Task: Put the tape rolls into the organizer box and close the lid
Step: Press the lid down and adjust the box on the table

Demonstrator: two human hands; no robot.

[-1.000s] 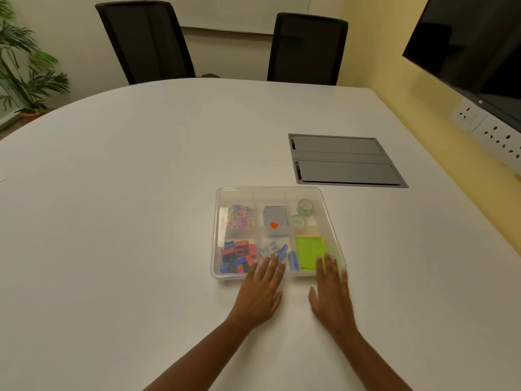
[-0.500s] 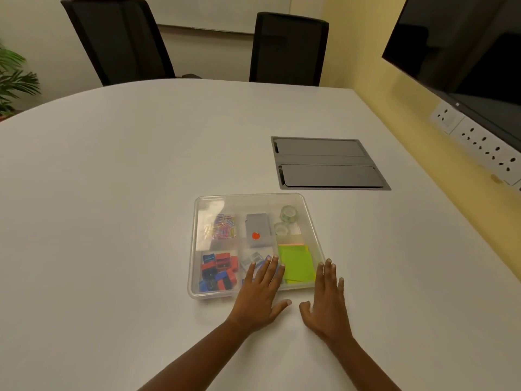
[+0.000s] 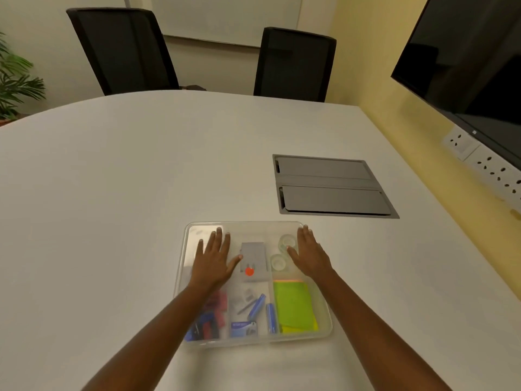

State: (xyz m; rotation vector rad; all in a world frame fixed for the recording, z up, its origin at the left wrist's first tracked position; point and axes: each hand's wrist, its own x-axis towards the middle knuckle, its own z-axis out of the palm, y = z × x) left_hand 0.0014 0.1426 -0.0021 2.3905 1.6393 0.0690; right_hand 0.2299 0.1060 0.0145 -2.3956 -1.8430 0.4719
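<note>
A clear plastic organizer box [image 3: 325, 317] lies on the white table, its translucent lid flat on top. Through the lid I see two clear tape rolls [image 3: 286, 241] in the far right compartment, a grey case with an orange dot, green sticky notes [image 3: 294, 306], blue pens and red and blue clips. My left hand [image 3: 214, 259] rests flat, fingers spread, on the far left part of the lid. My right hand [image 3: 308, 253] lies flat on the far right part, next to the tape rolls. Neither hand holds anything.
A grey cable hatch [image 3: 329, 189] is set into the table beyond the box to the right. Two black chairs [image 3: 124, 49] stand at the far edge. A dark screen [image 3: 473, 57] and wall sockets line the right wall; a plant stands at far left.
Both hands have moved from the table at the box's near edge forward onto the far half of the lid. The view has shifted closer over the box.
</note>
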